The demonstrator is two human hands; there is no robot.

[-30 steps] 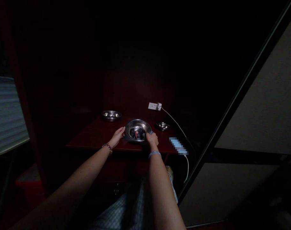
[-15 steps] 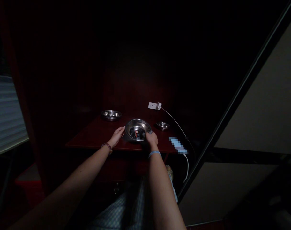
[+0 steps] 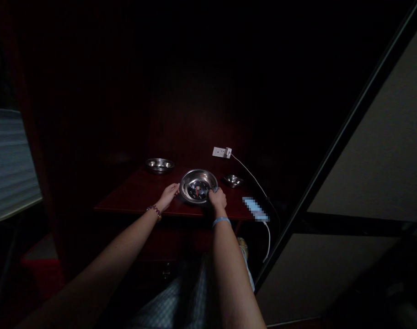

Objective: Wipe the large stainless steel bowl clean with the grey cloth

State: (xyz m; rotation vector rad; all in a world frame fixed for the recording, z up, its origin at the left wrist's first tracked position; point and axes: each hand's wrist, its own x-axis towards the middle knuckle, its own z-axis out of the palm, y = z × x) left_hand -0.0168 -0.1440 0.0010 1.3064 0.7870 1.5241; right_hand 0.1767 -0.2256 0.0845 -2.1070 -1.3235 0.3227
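A shiny steel bowl (image 3: 189, 194) is held over the front part of a dark red desk top (image 3: 126, 196), its open side tipped toward me. Inside its bottom are dark reflections and a small red and white patch. My left hand (image 3: 168, 196) pinches at the left rim with closed fingers. On the other side, my right hand (image 3: 218, 198) grips the right rim, thumb inside. A small greyish patch shows by that thumb; I cannot make out what it is.
Another steel bowl (image 3: 159, 166) stands at the back left, and a smaller one (image 3: 232, 181) at the right. A charger (image 3: 228, 152) sits in a wall socket (image 3: 218, 151), its white cable (image 3: 251, 172) hanging down. A blurred-out phone-like object (image 3: 255, 209) lies at the right edge.
The held bowl has tilted a little more toward me, and the reflections inside it have shifted. Both hands stay in nearly the same place on its rim.
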